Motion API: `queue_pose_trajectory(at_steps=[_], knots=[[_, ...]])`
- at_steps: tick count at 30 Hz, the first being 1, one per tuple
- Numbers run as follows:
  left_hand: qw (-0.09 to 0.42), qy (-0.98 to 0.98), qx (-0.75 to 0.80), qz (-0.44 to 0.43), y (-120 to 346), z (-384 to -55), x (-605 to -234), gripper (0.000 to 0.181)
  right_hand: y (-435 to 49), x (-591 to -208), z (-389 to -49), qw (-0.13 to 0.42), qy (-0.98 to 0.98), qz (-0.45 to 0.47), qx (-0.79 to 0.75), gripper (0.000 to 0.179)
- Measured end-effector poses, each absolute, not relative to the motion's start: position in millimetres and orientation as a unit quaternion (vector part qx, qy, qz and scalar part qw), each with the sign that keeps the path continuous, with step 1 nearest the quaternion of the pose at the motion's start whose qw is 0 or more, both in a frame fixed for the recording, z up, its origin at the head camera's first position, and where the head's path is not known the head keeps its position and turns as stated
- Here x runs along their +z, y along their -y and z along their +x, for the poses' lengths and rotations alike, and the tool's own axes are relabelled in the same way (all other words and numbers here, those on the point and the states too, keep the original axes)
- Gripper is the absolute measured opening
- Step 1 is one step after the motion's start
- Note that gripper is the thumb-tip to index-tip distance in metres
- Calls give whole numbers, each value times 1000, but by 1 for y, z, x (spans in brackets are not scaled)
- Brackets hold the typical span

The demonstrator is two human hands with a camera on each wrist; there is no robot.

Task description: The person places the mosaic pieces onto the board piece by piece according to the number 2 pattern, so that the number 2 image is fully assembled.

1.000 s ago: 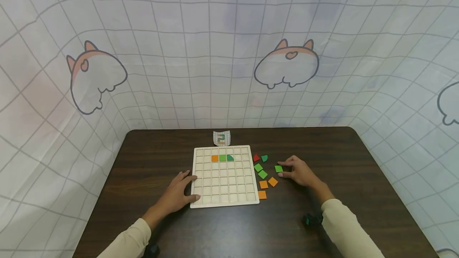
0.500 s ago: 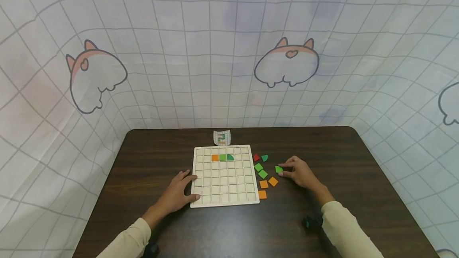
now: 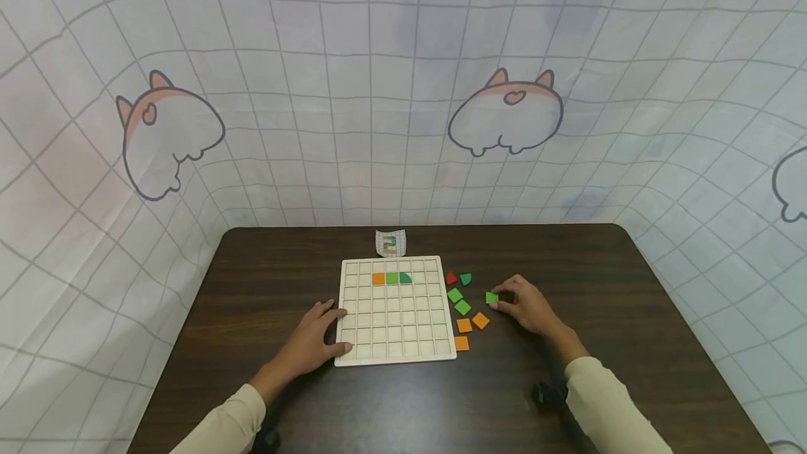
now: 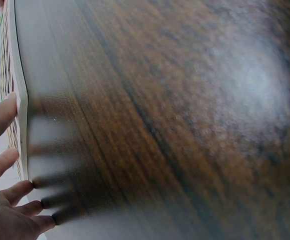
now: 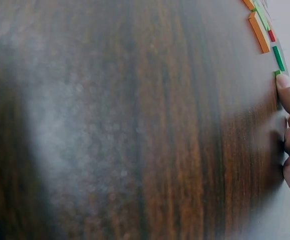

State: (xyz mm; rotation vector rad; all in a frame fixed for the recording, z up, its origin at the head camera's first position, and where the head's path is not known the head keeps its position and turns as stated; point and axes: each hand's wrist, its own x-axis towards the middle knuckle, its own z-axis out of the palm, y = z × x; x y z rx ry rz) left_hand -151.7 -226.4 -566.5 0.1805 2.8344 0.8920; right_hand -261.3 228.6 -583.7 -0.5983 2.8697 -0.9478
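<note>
A cream grid board (image 3: pixel 394 331) lies flat on the table, with an orange square tile (image 3: pixel 378 279), a light green square tile (image 3: pixel 392 278) and a dark green quarter-round tile (image 3: pixel 405 277) in one upper row. On the board's left edge rests my left hand (image 3: pixel 307 340), thumb and forefinger spread over the rim; its other fingers touch the tabletop in the left wrist view. Right of the board, my right hand (image 3: pixel 528 305) pinches another light green square tile (image 3: pixel 492 298) between thumb and fingers, low over the table. Only part of that tile shows in the right wrist view.
Beside the board's right edge lie a red tile (image 3: pixel 450 278), a dark green rounded tile (image 3: pixel 465 279), two light green squares (image 3: pixel 463 307) and several orange squares (image 3: pixel 481 321). A small printed pattern card (image 3: pixel 391 243) lies behind the board. Grid-patterned cloth (image 3: pixel 391 125) surrounds the dark table (image 3: pixel 271 251).
The green tile in my right hand has shifted very slightly to the right and turned a little. My left hand and the board have stayed in place.
</note>
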Motion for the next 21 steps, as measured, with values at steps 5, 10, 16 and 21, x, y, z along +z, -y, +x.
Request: queue_pose_trajectory(at_steps=[5,10,16,21], knots=[[82,-950,296,58,226,-151,-567,66,-230,-584,-262,18,-930,-205,-306,28],[79,-950,295,59,226,-151,-567,66,-229,-584,-262,17,-926,-214,-310,26],[85,-948,302,57,227,-152,-568,66,-228,-582,-261,27,-920,-211,-330,23],[88,-947,303,58,228,-152,-569,66,-227,-581,-260,56,-907,-199,-368,18]])
